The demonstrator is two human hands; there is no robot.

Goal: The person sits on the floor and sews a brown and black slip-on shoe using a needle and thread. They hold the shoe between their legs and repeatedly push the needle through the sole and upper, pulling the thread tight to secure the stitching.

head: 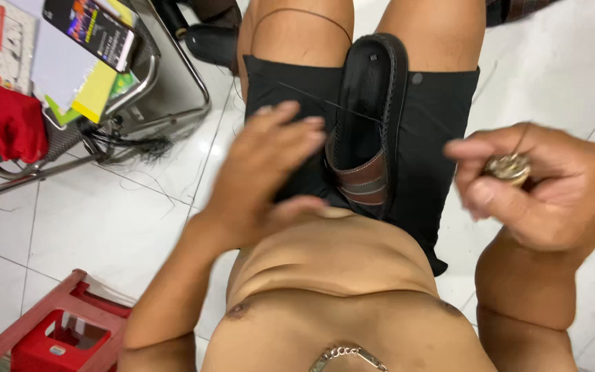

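Observation:
A black sandal [370, 89] with a brown strap lies sole-edge up between my thighs on my black shorts [442, 138]. A dark thread [325, 103] runs across the shorts to the sandal. My left hand [263, 172] hovers flat with fingers apart just left of the sandal, fingertips close to its edge; it holds nothing. My right hand [531, 182], off to the right, is closed on a small round metallic object [509, 167] that is partly hidden by the fingers.
A metal-framed chair [139, 103] at upper left carries a phone [91, 31], papers and a red cloth [12, 124]. A red plastic stool [49, 331] stands at lower left. White floor tiles [105, 220] surround me. A dark shoe [211, 41] lies beyond my knee.

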